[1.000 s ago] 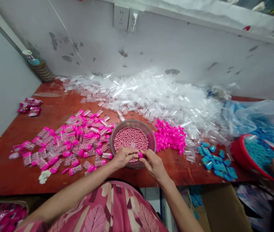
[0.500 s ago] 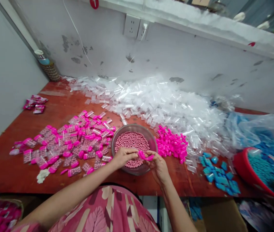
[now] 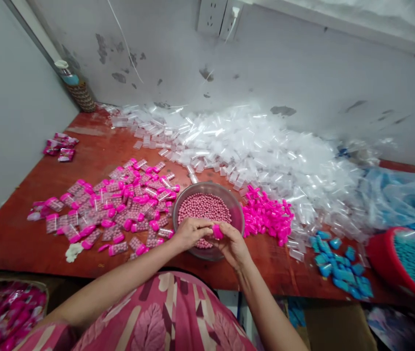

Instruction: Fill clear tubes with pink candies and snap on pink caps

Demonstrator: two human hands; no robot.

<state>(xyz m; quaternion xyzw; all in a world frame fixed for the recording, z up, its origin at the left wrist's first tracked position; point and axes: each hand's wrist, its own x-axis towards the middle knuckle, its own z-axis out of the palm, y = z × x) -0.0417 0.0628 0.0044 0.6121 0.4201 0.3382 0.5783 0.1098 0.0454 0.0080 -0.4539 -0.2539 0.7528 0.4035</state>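
Note:
Both hands meet over the near part of a metal bowl of small pink beads. My left hand pinches a bright pink plastic piece from the left. My right hand has its fingers closed round the same piece from the right. Left of the bowl lie many clear cases with pink caps and beads inside. A heap of loose pink caps touches the bowl's right side. Behind spreads a large pile of empty clear cases.
On the right are blue pieces and a red basin of blue beads, with a plastic bag behind. Pink packets and a woven-covered bottle stand at the left. A carton sits below the table edge.
The view has shifted down and left. My hands have come closer together around the pink piece, which now shows less between them. The other person's hand at the red basin is no longer visible.

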